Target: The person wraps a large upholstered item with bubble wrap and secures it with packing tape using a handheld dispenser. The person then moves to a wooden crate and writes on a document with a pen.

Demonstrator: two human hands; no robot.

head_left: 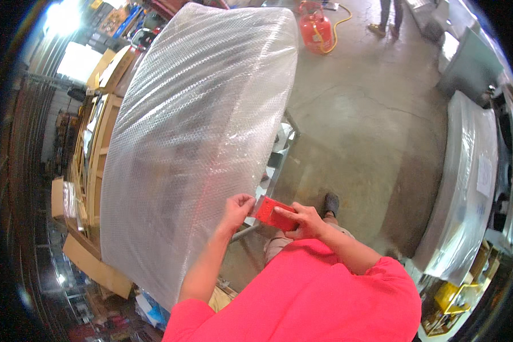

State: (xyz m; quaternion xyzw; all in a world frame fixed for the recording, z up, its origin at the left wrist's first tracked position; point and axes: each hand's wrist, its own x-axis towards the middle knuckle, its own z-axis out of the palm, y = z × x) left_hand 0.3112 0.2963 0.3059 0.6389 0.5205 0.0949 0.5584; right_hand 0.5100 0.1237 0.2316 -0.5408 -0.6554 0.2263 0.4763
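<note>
A large, flat piece wrapped in bubble wrap lies in front of me and to my left, its clear plastic creased and shiny. My right hand grips a red, boxy hand-held tool beside the wrapped piece's near right edge. It could be a tape dispenser, but its kind is not clear. At the tool's left end, my left hand has its fingers pinched together. Whatever sits between those fingertips is too small to make out.
A metal frame shows under the wrapped piece's right side. Beyond it stands a red gas cylinder with a yellow hose. Another wrapped panel is at the right, above a yellow crate. Cardboard lies at left; another person's legs show far off.
</note>
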